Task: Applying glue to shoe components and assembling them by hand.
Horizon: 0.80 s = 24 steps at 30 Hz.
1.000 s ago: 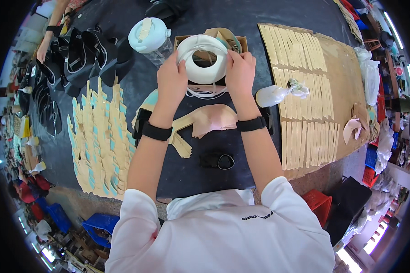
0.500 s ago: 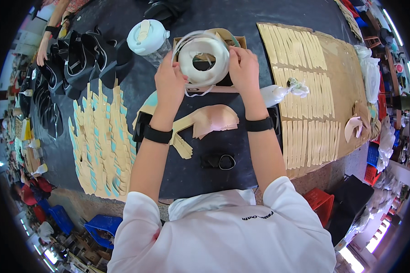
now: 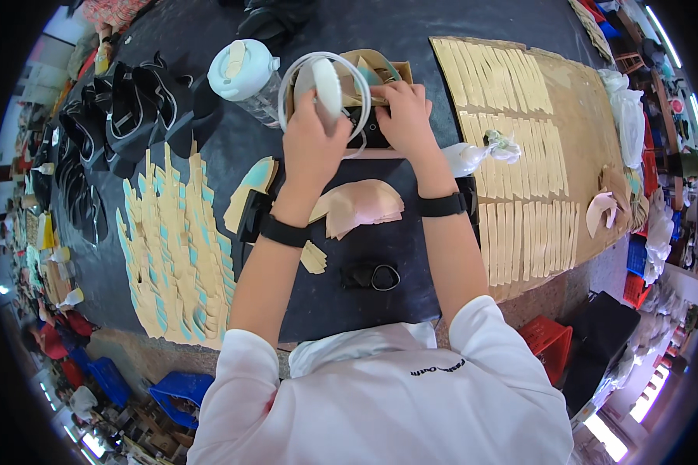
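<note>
Shoe workshop — cut strips (image 3: 512, 163) (tan), black uppers (image 3: 124, 116) stacked.

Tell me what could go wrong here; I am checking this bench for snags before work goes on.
The left hand tilts the white tape roll on edge, right beside the lidded cup; a wide swing might knock the cup over. The right hand presses into the cardboard box, which could slide on the dark mat. A loose loop hangs off the roll and may catch on the box.
</note>
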### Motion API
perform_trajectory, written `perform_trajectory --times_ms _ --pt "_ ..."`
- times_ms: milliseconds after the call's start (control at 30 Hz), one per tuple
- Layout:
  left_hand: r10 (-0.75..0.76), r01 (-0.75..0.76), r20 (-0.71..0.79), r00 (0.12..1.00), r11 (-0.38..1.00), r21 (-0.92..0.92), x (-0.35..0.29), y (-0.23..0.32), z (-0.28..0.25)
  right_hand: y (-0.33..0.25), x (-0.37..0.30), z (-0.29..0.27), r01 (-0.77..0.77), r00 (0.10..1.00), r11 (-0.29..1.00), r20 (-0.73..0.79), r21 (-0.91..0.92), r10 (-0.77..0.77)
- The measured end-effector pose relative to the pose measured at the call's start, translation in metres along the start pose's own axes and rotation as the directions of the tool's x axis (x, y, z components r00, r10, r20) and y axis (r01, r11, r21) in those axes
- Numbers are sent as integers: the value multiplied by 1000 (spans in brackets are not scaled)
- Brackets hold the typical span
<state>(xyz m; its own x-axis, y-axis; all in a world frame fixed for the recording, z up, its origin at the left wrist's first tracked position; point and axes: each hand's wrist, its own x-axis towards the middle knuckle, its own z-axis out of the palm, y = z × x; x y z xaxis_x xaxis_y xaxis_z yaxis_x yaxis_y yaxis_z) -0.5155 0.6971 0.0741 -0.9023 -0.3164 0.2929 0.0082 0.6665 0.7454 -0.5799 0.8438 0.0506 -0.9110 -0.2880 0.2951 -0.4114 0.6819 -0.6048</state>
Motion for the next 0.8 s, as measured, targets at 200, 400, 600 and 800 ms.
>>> perform_trajectory --times_ms 200,400,600,800 --pt "-142 138 14 990 933 -332 4 -12 -13 -2 -1 8 34 999 967 17 -253 -30" --pt "-197 196 42 980 880 -432 9 -9 -20 7 1 9 50 999 966 19 -252 -47" --pt "-189 199 67 980 874 -444 10 -12 -22 7 5 2 61 995 961 93 -269 -38" --pt "-195 209 82 977 825 -524 7 -21 -24 2 -4 -20 196 970 975 168 -99 -178"
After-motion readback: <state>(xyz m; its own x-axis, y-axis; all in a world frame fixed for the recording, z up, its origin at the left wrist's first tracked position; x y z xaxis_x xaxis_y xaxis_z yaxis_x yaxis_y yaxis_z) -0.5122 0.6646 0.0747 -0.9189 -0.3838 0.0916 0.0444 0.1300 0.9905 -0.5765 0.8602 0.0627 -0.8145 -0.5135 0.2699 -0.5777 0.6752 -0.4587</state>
